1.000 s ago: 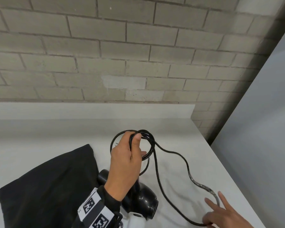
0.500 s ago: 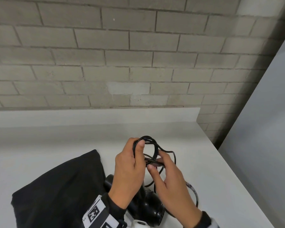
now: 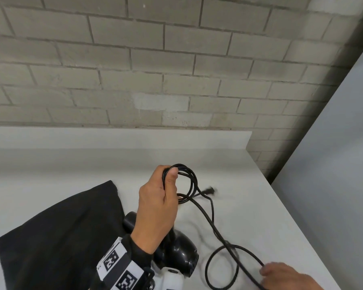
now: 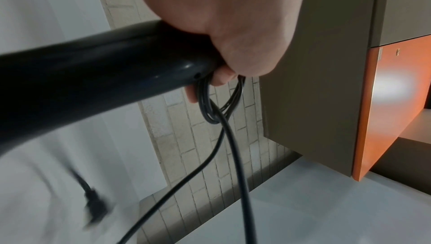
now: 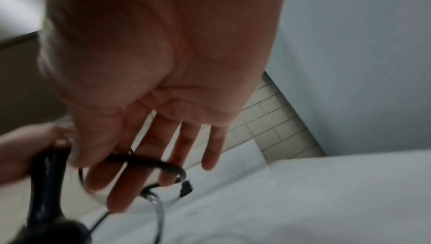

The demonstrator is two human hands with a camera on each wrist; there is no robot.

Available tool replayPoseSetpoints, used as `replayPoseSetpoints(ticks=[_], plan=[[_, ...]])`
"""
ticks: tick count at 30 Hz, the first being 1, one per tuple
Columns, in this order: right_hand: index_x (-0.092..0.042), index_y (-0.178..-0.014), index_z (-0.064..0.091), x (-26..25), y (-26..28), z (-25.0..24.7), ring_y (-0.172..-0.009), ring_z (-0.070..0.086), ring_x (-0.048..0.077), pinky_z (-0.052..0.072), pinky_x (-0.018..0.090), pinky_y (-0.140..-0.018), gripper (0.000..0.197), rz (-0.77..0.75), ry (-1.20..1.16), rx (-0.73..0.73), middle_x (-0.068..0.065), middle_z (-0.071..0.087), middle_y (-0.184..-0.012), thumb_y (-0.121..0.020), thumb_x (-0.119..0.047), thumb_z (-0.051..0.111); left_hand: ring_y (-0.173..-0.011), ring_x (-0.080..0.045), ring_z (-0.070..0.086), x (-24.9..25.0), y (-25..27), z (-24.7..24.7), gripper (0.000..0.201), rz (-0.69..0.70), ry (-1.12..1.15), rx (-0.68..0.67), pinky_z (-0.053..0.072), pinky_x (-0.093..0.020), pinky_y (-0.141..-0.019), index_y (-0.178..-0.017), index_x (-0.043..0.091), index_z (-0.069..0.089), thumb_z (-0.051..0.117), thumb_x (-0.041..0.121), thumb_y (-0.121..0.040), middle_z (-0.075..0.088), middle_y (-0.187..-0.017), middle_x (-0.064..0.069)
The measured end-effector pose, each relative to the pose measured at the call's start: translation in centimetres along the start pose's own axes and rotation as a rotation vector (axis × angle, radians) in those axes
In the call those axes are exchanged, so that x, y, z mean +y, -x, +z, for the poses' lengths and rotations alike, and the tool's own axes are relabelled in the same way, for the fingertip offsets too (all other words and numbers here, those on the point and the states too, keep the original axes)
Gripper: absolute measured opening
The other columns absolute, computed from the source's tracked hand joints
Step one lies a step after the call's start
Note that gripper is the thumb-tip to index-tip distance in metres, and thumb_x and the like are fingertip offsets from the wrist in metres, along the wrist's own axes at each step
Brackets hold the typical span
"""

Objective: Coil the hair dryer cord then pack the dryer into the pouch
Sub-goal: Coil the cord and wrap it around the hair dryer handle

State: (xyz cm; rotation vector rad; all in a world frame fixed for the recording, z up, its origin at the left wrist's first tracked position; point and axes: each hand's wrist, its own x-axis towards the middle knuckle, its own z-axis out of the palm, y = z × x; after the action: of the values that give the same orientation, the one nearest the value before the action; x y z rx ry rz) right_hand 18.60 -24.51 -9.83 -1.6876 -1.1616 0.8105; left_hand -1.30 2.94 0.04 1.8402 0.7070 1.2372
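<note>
While the left hand (image 3: 157,203) stays raised above the white table (image 3: 249,197), its grip is closed round both the black handle of the hair dryer (image 3: 176,251) and several gathered loops of the black cord (image 3: 213,226), the thumb pressing the loops at the top of the fist. From the left wrist view the handle (image 4: 93,74) runs out beneath the palm and the coils hang off the fingers, two strands dropping away toward the table. The dryer's rounded body points down and toward the person, just above or on the table; I cannot tell whether it touches. From the coil the loose cord trails right, crosses over itself in one wide loop on the table and reaches the right hand (image 3: 285,275) at the lower right edge. That hand's grip is on the cord: the right wrist view, blurred, shows the cord (image 5: 149,161) lying across fingers that are mostly straight, with the thumb over it. The plug (image 3: 209,191) lies blurred on the table just right of the coil. A black fabric pouch (image 3: 57,237) lies flat on the table to the left, beside the dryer. Behind the table stands a grey brick wall (image 3: 155,59).
</note>
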Motion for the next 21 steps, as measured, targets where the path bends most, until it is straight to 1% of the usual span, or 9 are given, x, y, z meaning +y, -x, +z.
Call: replayPoseSetpoints(ticks=[3, 4, 5, 6, 7, 10, 13, 16, 21], plan=[[0.006, -0.143, 0.034, 7.0, 0.5, -0.8, -0.140, 0.035, 0.009, 0.013, 0.011, -0.113, 0.064, -0.161, -0.401, -0.084, 0.004, 0.044, -0.150, -0.105, -0.043, 0.019, -0.048, -0.008, 0.042, 0.2, 0.0, 0.0, 0.023, -0.014, 0.027, -0.005, 0.056, -0.035, -0.054, -0.087, 0.034, 0.055, 0.040, 0.048, -0.097, 0.046, -0.053, 0.012], [0.022, -0.133, -0.023, 5.8, 0.4, -0.7, -0.131, 0.037, -0.012, 0.014, 0.003, -0.108, 0.102, -0.183, -0.276, -0.083, -0.022, 0.051, -0.141, -0.097, -0.058, 0.030, -0.048, -0.008, 0.043, 0.2, 0.0, 0.1, 0.024, -0.017, 0.034, -0.006, 0.058, -0.031, -0.056, -0.087, 0.032, 0.055, 0.040, 0.047, -0.096, 0.045, -0.054, 0.011], [-0.029, -0.123, 0.062, 2.5, 0.2, 1.1, -0.104, 0.038, -0.036, 0.021, -0.006, -0.095, 0.079, -0.154, -0.072, -0.285, -0.055, 0.051, -0.110, -0.070, -0.084, 0.045, -0.048, -0.008, 0.044, 0.2, 0.0, 0.0, 0.024, -0.017, 0.037, -0.006, 0.058, -0.027, -0.057, -0.087, 0.031, 0.056, 0.040, 0.046, -0.097, 0.045, -0.053, 0.011], [-0.070, -0.045, 0.051, -0.7, -0.2, 2.4, -0.082, 0.043, -0.040, 0.029, -0.008, -0.082, 0.023, -0.029, 0.001, -0.314, -0.057, 0.052, -0.077, -0.040, -0.090, 0.060, -0.047, -0.008, 0.043, 0.3, 0.0, 0.0, 0.023, -0.015, 0.038, -0.005, 0.057, -0.024, -0.056, -0.088, 0.031, 0.056, 0.040, 0.045, -0.097, 0.045, -0.053, 0.011], [-0.067, -0.059, 0.062, -5.5, -1.1, 3.0, -0.081, 0.048, -0.036, 0.033, -0.006, -0.081, 0.033, 0.043, 0.132, -0.301, -0.053, 0.056, -0.076, -0.033, -0.086, 0.068, -0.047, -0.008, 0.043, 0.3, 0.0, 0.0, 0.023, -0.013, 0.038, -0.004, 0.056, -0.021, -0.056, -0.088, 0.031, 0.056, 0.041, 0.045, -0.097, 0.044, -0.052, 0.010], [-0.040, -0.107, 0.069, -11.6, -4.5, 4.9, -0.111, 0.058, -0.011, 0.039, 0.009, -0.098, 0.039, -0.069, 0.150, 0.094, -0.026, 0.069, -0.109, -0.079, -0.063, 0.056, -0.046, -0.007, 0.041, 0.2, 0.1, -0.1, 0.023, -0.008, 0.018, -0.006, 0.056, -0.027, -0.054, -0.088, 0.030, 0.056, 0.041, 0.044, -0.098, 0.044, -0.051, 0.011], [-0.039, -0.100, 0.066, -14.4, -8.1, 8.5, -0.100, 0.065, -0.002, 0.049, 0.025, -0.095, 0.031, -0.048, 0.006, 0.091, -0.019, 0.072, -0.101, -0.087, -0.062, 0.049, -0.047, -0.007, 0.042, 0.1, 0.2, -0.2, 0.022, 0.004, -0.019, -0.007, 0.055, -0.050, -0.056, -0.089, 0.032, 0.056, 0.041, 0.044, -0.099, 0.046, -0.053, 0.011], [-0.034, -0.095, 0.066, -16.4, -10.6, 11.3, -0.072, 0.068, 0.011, 0.057, 0.037, -0.080, 0.022, -0.028, -0.085, 0.075, -0.004, 0.073, -0.080, -0.095, -0.049, 0.050, -0.046, -0.008, 0.042, 0.2, 0.3, -0.4, 0.020, 0.024, -0.039, -0.011, 0.051, -0.048, -0.053, -0.088, 0.035, 0.055, 0.042, 0.044, -0.099, 0.048, -0.054, 0.010], [-0.036, -0.096, 0.065, -16.6, -7.6, 10.9, -0.047, 0.039, 0.012, 0.035, 0.022, -0.050, 0.016, -0.140, -0.205, 0.014, -0.004, 0.044, -0.052, -0.098, -0.034, 0.049, -0.046, -0.012, 0.044, 0.4, 0.4, -0.5, 0.020, 0.008, -0.010, -0.005, 0.052, -0.049, -0.053, -0.089, 0.034, 0.056, 0.042, 0.044, -0.099, 0.049, -0.054, 0.011]])
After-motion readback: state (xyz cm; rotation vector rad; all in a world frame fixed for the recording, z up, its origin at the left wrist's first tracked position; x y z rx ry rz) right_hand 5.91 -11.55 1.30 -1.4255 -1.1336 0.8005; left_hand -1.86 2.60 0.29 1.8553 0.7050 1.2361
